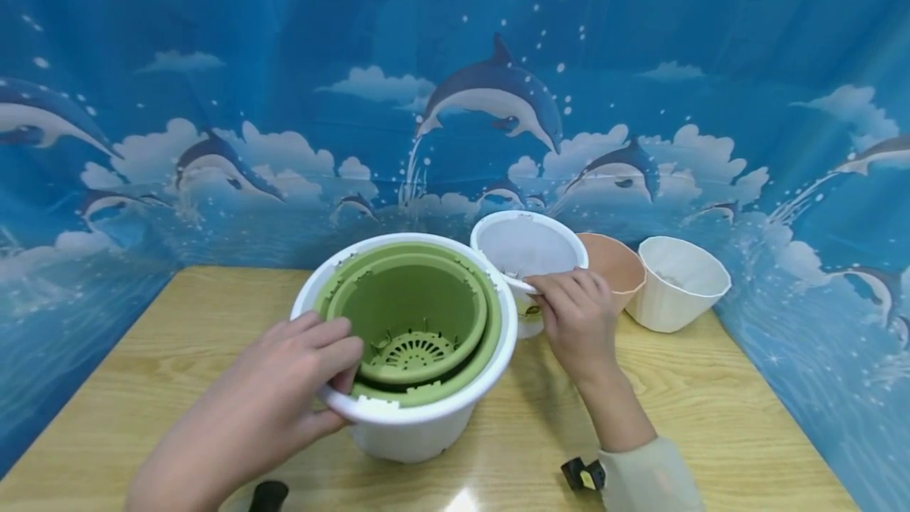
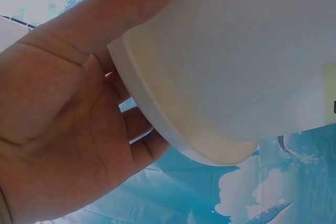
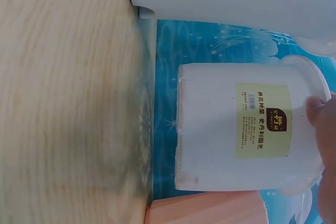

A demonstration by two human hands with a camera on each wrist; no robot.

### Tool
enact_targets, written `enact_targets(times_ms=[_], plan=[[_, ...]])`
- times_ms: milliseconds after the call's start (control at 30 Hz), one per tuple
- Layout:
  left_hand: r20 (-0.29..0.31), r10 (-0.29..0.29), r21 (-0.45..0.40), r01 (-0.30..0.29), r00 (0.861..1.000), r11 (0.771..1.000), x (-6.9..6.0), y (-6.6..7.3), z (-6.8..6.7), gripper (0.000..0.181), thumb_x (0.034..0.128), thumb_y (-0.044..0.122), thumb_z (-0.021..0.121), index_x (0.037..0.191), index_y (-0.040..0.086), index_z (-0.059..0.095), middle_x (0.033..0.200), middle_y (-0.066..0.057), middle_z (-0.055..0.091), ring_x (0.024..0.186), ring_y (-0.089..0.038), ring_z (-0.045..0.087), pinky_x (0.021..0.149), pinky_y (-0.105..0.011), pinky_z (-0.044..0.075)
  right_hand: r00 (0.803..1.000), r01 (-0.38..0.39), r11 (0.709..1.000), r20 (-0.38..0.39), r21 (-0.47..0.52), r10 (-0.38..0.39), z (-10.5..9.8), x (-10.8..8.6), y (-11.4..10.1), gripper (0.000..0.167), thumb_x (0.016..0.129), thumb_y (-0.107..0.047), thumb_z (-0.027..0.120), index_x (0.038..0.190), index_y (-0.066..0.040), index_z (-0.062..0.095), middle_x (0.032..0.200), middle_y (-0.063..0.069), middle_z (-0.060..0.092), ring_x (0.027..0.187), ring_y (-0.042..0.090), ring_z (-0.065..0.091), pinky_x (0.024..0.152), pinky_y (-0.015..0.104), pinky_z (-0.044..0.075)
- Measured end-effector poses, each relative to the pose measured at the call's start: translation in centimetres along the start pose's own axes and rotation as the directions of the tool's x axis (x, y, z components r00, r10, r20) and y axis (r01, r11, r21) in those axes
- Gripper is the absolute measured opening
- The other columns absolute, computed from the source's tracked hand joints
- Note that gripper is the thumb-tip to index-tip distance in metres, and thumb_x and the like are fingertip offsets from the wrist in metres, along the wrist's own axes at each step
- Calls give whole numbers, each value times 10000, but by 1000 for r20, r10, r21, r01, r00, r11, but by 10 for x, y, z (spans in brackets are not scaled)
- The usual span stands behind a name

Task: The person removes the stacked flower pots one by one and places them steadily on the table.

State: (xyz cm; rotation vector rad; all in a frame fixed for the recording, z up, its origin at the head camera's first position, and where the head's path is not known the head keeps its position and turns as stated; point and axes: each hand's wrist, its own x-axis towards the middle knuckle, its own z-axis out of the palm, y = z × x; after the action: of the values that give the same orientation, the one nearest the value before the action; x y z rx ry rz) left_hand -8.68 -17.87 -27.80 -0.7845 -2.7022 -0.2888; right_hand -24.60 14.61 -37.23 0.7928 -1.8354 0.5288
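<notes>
My left hand (image 1: 306, 362) grips the near-left rim of a large white flowerpot (image 1: 415, 441), with fingers over the rim and the thumb below it outside. Two green flowerpots (image 1: 405, 299) sit nested inside, the inner one with a slotted base. In the left wrist view the thumb presses the white wall (image 2: 226, 51). To the right, my right hand (image 1: 579, 322) pinches the rim of a smaller white flowerpot (image 1: 529, 239). Its side carries a pale yellow label (image 3: 262, 121). Blue backdrop shows between this pot's base and the table in the right wrist view, so it appears raised.
Right of the smaller white pot stand an orange pot (image 1: 611, 263) and a cream faceted pot (image 1: 661, 310). Black objects lie at the front of the wooden table (image 1: 711, 417), one (image 1: 584, 475) by the right sleeve, another (image 1: 268, 495) near the left forearm. A dolphin-print curtain (image 1: 284, 62) hangs behind.
</notes>
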Motion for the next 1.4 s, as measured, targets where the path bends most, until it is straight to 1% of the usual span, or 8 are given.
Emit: enact_targets(times_ms=[367,600,967,1067,1133,1267,1333,1400], plan=[[-1,1,-2,-1,1000,1000,1,0,0,486,644,268,896,736,332,424,779,214,398,765,-62,392,680,-281,361,995,-26,1000,98,9,25,5,-7,-1,139,837,-81,762,972,-111,766,904,37,751,840,269,653,833,489,476],[-8,8,2,-8,1000,1000,1,0,1,488,642,266,899,742,333,426,783,217,399,768,-60,391,680,-281,364,983,-46,999,176,-11,47,6,-11,-1,143,847,-101,764,987,-130,762,919,19,751,873,252,651,866,475,470],[11,-8,-9,8,1000,1000,1,-1,1,480,662,273,888,739,336,418,778,218,393,763,-61,389,685,-287,352,965,-92,996,247,-13,92,8,-15,-2,135,858,-129,774,991,-141,757,944,6,752,905,240,644,904,480,459],[-27,15,-19,-15,1000,1000,-1,-4,5,476,663,269,885,748,341,422,790,230,394,772,-44,385,685,-277,353,963,-101,995,251,-10,100,9,-16,-2,133,850,-128,780,980,-141,755,934,7,750,893,241,642,890,478,464],[-87,52,-45,-56,995,997,-4,-8,9,465,658,260,880,759,335,433,807,236,400,787,-29,384,693,-272,360,961,-101,995,256,-10,100,9,-16,-2,138,843,-131,787,977,-140,755,931,7,749,887,242,643,882,478,469],[-215,119,-110,-145,969,983,-11,-19,20,396,671,266,857,788,314,481,859,244,449,839,-3,410,738,-239,371,951,-104,995,292,-13,103,7,-12,-4,163,838,-165,786,995,-141,750,947,10,742,894,244,639,879,483,471],[-249,135,-147,-176,959,973,-12,-23,25,364,689,279,845,802,309,500,884,244,471,862,-1,422,771,-217,361,944,-115,993,312,-3,111,4,-9,-5,202,836,-192,776,1028,-137,743,974,17,734,917,247,634,884,485,472],[-278,158,-174,-211,947,962,-11,-26,29,347,693,273,842,807,300,515,896,233,492,869,-12,434,790,-201,348,944,-132,991,309,26,118,-2,-5,-6,242,838,-205,755,1066,-127,734,1001,26,727,945,252,633,886,478,482]])
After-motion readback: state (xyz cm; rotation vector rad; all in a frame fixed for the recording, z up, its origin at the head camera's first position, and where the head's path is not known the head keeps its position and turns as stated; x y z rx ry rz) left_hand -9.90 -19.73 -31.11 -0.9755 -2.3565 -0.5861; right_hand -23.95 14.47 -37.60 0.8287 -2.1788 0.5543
